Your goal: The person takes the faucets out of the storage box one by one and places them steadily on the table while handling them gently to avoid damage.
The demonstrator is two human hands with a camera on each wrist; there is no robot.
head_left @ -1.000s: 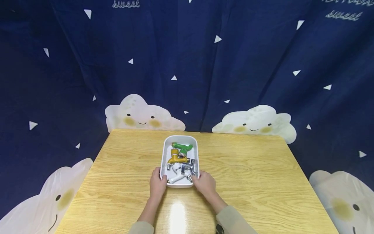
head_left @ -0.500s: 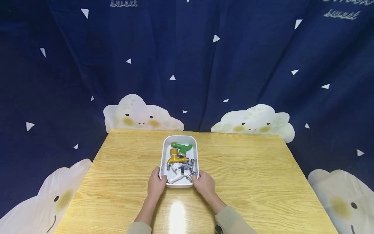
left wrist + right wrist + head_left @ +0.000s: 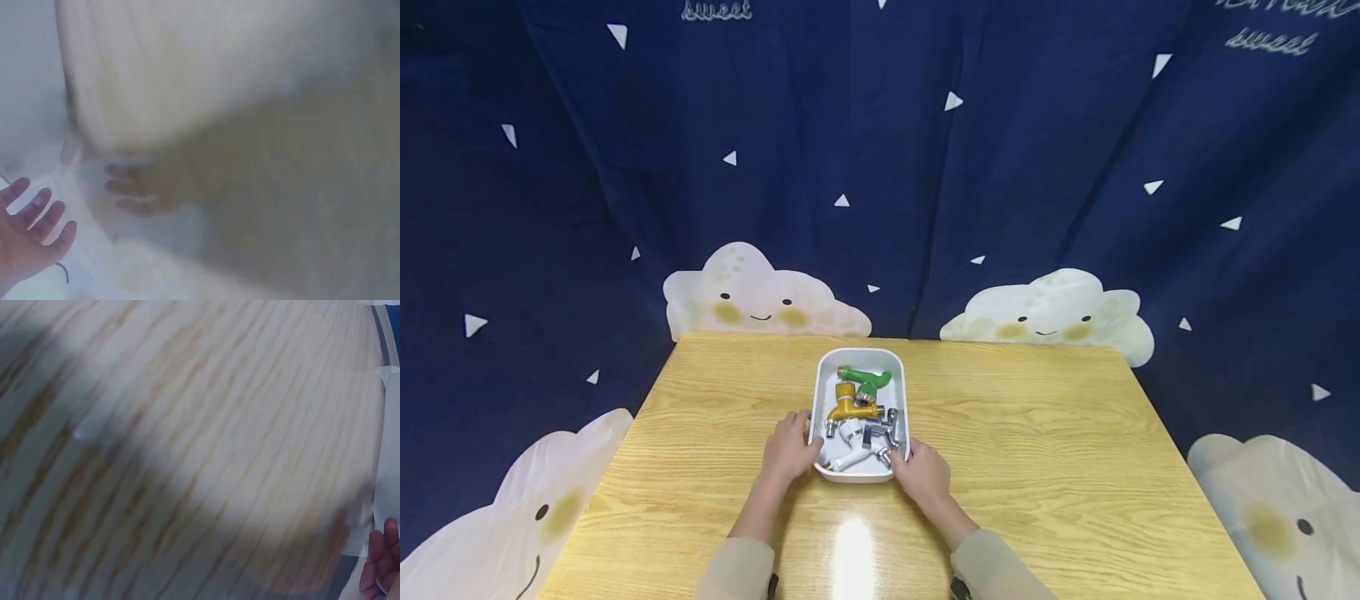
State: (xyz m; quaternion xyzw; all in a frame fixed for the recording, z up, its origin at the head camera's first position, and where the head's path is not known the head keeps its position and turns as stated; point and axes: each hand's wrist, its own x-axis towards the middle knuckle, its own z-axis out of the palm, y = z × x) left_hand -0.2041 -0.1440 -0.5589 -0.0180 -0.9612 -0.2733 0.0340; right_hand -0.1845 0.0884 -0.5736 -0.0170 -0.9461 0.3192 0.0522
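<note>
A white rectangular tray stands on the wooden table in the head view. Inside lie a green tap at the far end, a yellow tap across the middle, a chrome tap at the right and a white tap nearest me. My left hand is beside the tray's left wall, its thumb near the rim. In the left wrist view the left hand has its fingers loosely spread, holding nothing. My right hand grips the near right corner, thumb over the rim.
The wooden table extends to both sides of the tray. Behind it hangs a dark blue curtain printed with white triangles and smiling clouds. Glare shows on the table between my forearms.
My left hand has let go of the tray's near left corner and shifted slightly left. The right hand keeps its hold, and the tray and taps stay in place.
</note>
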